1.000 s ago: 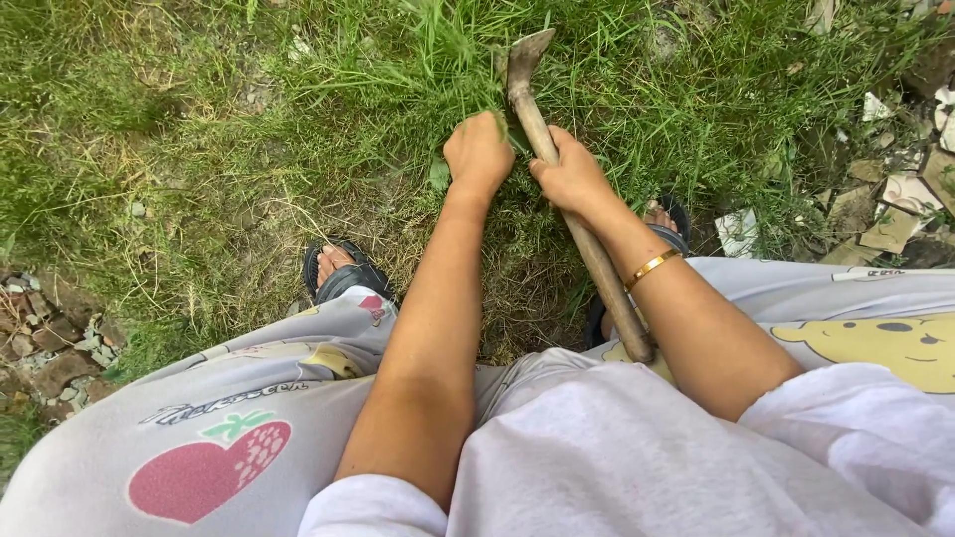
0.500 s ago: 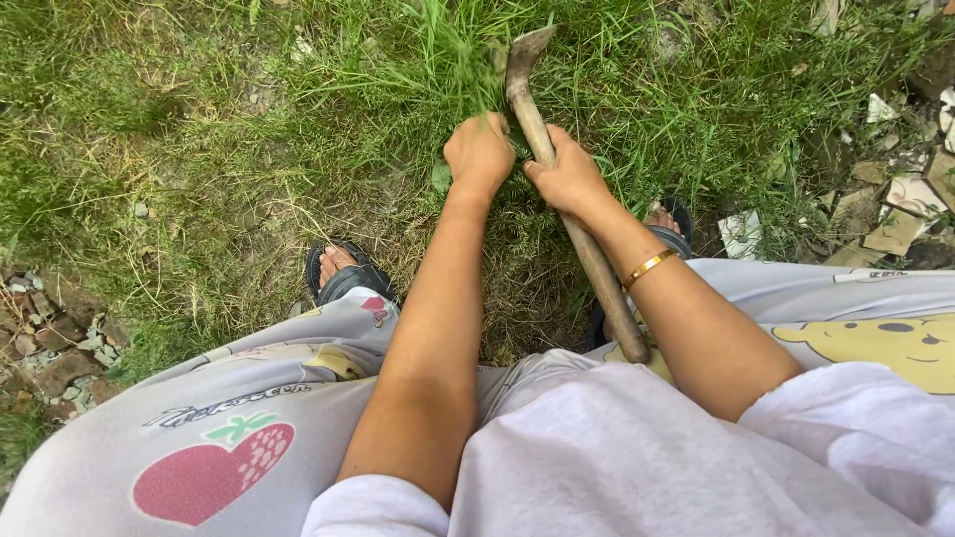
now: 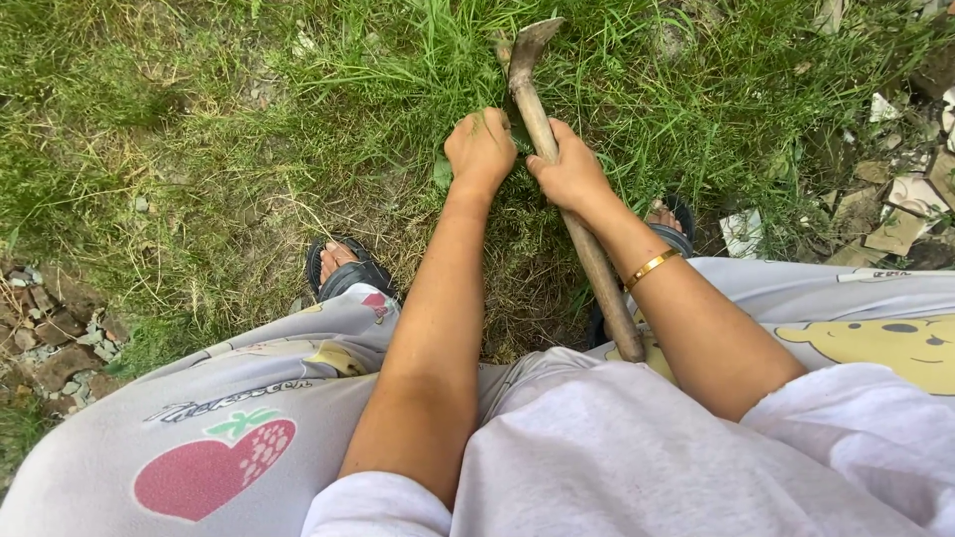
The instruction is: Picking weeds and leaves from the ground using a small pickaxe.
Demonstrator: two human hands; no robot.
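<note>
Head view: at the lower left of the frame a scatter of broken bricks (image 3: 60,343) is seen at the edge of the grass (image 3: 199,149), which covers the upper part of the picture. Further right, a foot in a dark sandal (image 3: 345,270) is planted on the thin, dry patch below the middle. Just above the centre, the left hand (image 3: 480,149) is closed into a fist around a tuft of grass (image 3: 448,50); the green blades rise from the top of the fist toward the upper edge, and its fingers (image 3: 494,124) are curled fully shut on the stems. Immediately to the right, touching or nearly touching that fist, the right hand (image 3: 572,174) is wrapped tightly around the wooden handle of a small hoe (image 3: 587,249). The handle passes through the closed fingers (image 3: 545,169) and runs down and right to the lap, while the metal blade (image 3: 532,42) stands beyond the fingertips, at the upper centre, just beside the gripped tuft. A gold bangle (image 3: 652,266) is worn on the right wrist. At the right edge, pale rubble pieces (image 3: 885,229) are scattered.
</note>
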